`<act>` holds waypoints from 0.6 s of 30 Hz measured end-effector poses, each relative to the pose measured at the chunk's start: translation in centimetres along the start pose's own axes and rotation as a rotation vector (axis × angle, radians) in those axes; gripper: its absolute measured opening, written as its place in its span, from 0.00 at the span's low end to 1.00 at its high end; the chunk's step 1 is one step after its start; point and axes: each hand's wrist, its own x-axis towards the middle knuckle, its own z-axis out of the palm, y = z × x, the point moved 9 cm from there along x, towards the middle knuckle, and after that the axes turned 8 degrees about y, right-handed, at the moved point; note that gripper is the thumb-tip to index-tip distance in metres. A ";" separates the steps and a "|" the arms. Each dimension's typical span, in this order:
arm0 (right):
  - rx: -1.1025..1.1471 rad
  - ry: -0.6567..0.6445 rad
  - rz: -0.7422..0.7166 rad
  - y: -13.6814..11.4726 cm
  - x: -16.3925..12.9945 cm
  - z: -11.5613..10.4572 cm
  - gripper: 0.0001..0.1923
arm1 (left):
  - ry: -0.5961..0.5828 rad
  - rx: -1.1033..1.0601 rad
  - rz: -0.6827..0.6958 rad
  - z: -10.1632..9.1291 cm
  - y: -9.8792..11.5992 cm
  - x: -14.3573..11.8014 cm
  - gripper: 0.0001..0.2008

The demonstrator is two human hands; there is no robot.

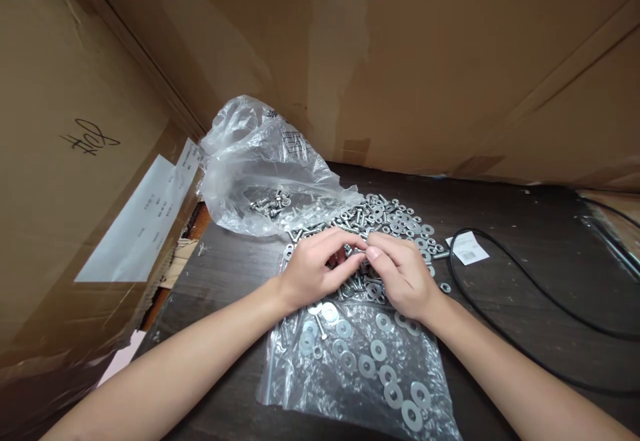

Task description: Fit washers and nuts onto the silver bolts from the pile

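Note:
My left hand (pixel 320 264) and my right hand (pixel 403 271) meet fingertip to fingertip over a heap of bolts, nuts and washers (pixel 375 218). Thumb and fingers of the left are pinched together; what they hold is too small or hidden to name. The right hand's fingers are curled closed against it, and their contents are hidden too. Beneath my wrists a flat clear zip bag (pixel 350 384) lies on the tabletop, with several loose washers (pixel 367 366) and a bolt (pixel 321 326) on it. Behind the left hand, a clear plastic bag (pixel 250 154) lies open with bolts (pixel 273 203) inside.
Large cardboard boxes stand behind (pixel 450 61) and at the left (pixel 60 181), the left one with a white label (pixel 135 234). On the dark tabletop (pixel 505 294) at the right are a black cable (pixel 505 258) and a small white paper (pixel 469 248).

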 end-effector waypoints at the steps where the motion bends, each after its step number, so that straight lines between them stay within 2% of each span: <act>1: -0.013 0.014 -0.015 0.0 0.0 0.0 0.21 | -0.008 0.008 0.026 0.1 0.2 0.0 0.04; 5: -0.045 0.056 -0.017 0.6 -0.2 -0.2 0.27 | -0.025 0.069 0.098 0.2 0.9 -0.1 0.05; 9: -0.054 0.022 0.026 1.1 -0.3 0.0 0.28 | -0.033 0.097 0.148 0.3 1.4 -0.2 0.05; 12: -0.017 0.012 0.063 1.0 -0.2 0.0 0.27 | -0.026 0.068 0.112 0.3 1.1 -0.1 0.05; 14: 0.018 0.022 0.091 0.9 -0.1 -0.2 0.22 | 0.011 0.046 0.019 -0.1 0.2 0.0 0.05; 17: 0.051 0.043 0.113 0.9 -0.2 -0.4 0.08 | 0.081 0.036 -0.112 -0.7 -1.0 0.1 0.05; 18: 0.052 0.043 0.110 0.9 -0.3 -0.4 0.06 | 0.086 0.034 -0.133 -0.7 -1.2 0.1 0.05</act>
